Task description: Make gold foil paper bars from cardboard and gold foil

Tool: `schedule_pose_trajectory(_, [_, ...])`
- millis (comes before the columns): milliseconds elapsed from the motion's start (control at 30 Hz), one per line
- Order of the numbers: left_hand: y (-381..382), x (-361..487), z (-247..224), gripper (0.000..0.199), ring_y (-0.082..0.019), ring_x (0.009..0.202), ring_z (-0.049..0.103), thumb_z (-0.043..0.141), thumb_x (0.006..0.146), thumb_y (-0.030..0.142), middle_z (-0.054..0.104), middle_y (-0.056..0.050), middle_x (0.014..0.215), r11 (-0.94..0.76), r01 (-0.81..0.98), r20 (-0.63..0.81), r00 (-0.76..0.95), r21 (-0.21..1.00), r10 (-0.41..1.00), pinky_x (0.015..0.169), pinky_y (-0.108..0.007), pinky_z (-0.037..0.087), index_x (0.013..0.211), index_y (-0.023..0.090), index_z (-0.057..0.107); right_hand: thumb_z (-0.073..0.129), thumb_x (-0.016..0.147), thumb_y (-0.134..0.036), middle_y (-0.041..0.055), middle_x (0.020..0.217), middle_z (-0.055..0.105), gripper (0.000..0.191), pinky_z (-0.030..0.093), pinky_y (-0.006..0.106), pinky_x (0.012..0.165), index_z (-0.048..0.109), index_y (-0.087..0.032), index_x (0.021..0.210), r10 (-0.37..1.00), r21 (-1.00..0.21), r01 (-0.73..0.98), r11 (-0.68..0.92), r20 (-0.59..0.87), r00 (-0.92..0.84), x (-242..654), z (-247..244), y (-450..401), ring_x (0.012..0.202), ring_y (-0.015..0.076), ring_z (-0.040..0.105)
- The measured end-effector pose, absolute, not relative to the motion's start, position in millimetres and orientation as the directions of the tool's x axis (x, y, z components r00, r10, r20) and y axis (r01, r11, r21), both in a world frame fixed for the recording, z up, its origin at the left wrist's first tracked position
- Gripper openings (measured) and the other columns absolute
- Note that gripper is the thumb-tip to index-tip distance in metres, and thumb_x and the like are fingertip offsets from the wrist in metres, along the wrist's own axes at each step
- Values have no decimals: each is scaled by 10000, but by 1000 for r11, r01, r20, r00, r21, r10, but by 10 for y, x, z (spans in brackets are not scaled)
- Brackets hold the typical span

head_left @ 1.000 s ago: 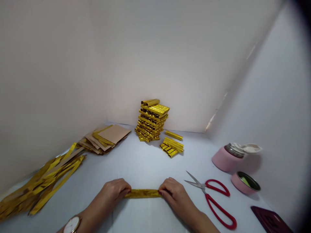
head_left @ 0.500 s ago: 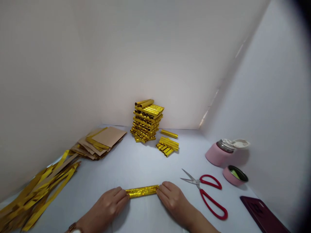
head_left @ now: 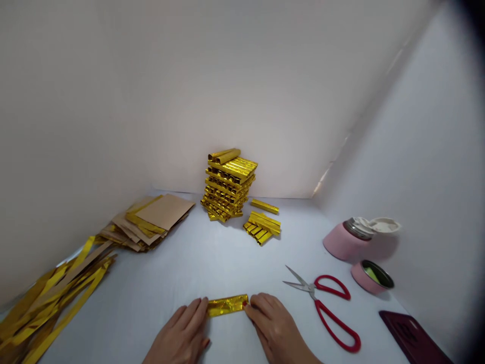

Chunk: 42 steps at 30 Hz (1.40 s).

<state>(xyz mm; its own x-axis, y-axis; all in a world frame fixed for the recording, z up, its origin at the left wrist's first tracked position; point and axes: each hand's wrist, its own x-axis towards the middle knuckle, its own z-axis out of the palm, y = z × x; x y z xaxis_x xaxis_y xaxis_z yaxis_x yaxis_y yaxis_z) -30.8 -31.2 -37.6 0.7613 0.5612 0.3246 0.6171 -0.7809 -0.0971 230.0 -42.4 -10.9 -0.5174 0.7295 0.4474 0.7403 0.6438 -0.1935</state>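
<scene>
A shiny gold foil strip (head_left: 227, 306) lies across the near middle of the white table, tilted slightly up to the right. My left hand (head_left: 184, 331) is closed over its left end, with the fingers pressed together and the thumb below. At the right end, my right hand (head_left: 275, 323) pinches the strip between thumb and fingers. To the right of that hand lie scissors with red handles (head_left: 337, 323), blades apart. Farther back stands a tall stack of gold tubes (head_left: 229, 187), with a smaller pile of them (head_left: 262, 227) beside it.
Brown and gold sheets (head_left: 162, 215) are piled at the left, with long gold strips (head_left: 56, 303) in front. On the right are a pink flask (head_left: 344, 240), its white lid open, a pink cup (head_left: 371, 278) and a dark red phone (head_left: 411, 336). White walls enclose the table.
My left hand has shifted right and now covers more of the strip's left end, with its fingers flatter. My right hand's grip has changed slightly, uncovering the strip's right corner. The view has shifted a little.
</scene>
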Motion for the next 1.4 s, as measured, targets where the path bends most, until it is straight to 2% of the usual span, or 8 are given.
schedule_pose_trajectory(100, [-323, -299, -470, 307, -260, 1046, 622, 467, 955, 302, 643, -151, 1177, -772, 609, 407, 761, -182, 504, 841, -307, 521, 1142, 99, 600, 406, 814, -24, 123, 876, 659, 310, 547, 378, 677, 605, -150, 1017, 740, -211, 748, 630, 457, -494, 2298, -129, -425, 776, 239, 619])
schedule_pose_trajectory(300, [-342, -271, -502, 509, -239, 998, 639, 408, 950, 515, 670, -115, 1146, -708, 635, 446, 755, -309, 482, 766, -287, 514, 1197, 113, 597, 386, 858, -47, 123, 855, 660, 284, 543, 356, 644, 611, -136, 1009, 700, -155, 745, 648, 508, -502, 2295, -164, -405, 764, 231, 625])
schedule_pose_trajectory(600, [-296, -229, -607, 397, -248, 1042, 617, 420, 959, 339, 665, -118, 1154, -702, 622, 455, 766, -346, 455, 841, -308, 480, 1245, 104, 565, 348, 923, -105, 98, 820, 680, 297, 517, 311, 662, 640, -141, 959, 692, -101, 776, 623, 533, -487, 2285, -168, -406, 745, 202, 638])
schedule_pose_trajectory(767, [-303, -257, -597, 357, -250, 1038, 626, 464, 913, 264, 652, -122, 1180, -732, 581, 410, 801, -357, 436, 819, -292, 495, 1209, 105, 583, 349, 971, -388, 95, 979, 726, 411, 482, 339, 757, 624, -109, 1099, 582, 124, 788, 603, 607, -541, 1959, -219, -359, 873, 224, 649])
schedule_pose_trajectory(900, [-301, -256, -567, 341, -251, 1006, 643, 444, 893, 216, 670, -127, 1145, -717, 594, 426, 791, -364, 439, 809, -304, 503, 1172, 101, 602, 314, 954, -506, 75, 1127, 692, 523, 468, 327, 806, 609, -112, 1133, 561, 179, 749, 638, 558, -611, 1793, -334, -289, 1020, 212, 608])
schedule_pose_trajectory(1033, [-292, -260, -555, 347, -245, 1007, 648, 450, 912, 256, 668, -129, 1150, -732, 574, 407, 807, -367, 429, 797, -292, 515, 1185, 99, 595, 378, 918, -562, 105, 1271, 597, 602, 469, 341, 847, 522, -94, 1268, 613, 188, 707, 682, 381, -692, 2040, -397, -329, 1122, 228, 566])
schedule_pose_trajectory(1300, [-295, -280, -552, 484, -251, 1026, 637, 457, 929, 495, 665, -137, 1153, -746, 582, 424, 794, -324, 435, 815, -291, 509, 1174, 107, 610, 485, 882, -335, 116, 1379, 456, 528, 512, 475, 848, 431, -88, 1346, 769, 125, 792, 597, 191, -610, 2325, -326, -464, 1174, 285, 549])
schedule_pose_trajectory(1400, [-297, -253, -499, 546, -250, 1014, 641, 456, 911, 554, 669, -145, 1141, -751, 593, 463, 774, -291, 431, 799, -291, 515, 1161, 96, 616, 462, 888, -297, 125, 1401, 418, 606, 508, 519, 848, 284, -89, 1429, 838, 129, 859, 496, 189, -512, 2421, -283, -479, 1209, 305, 514])
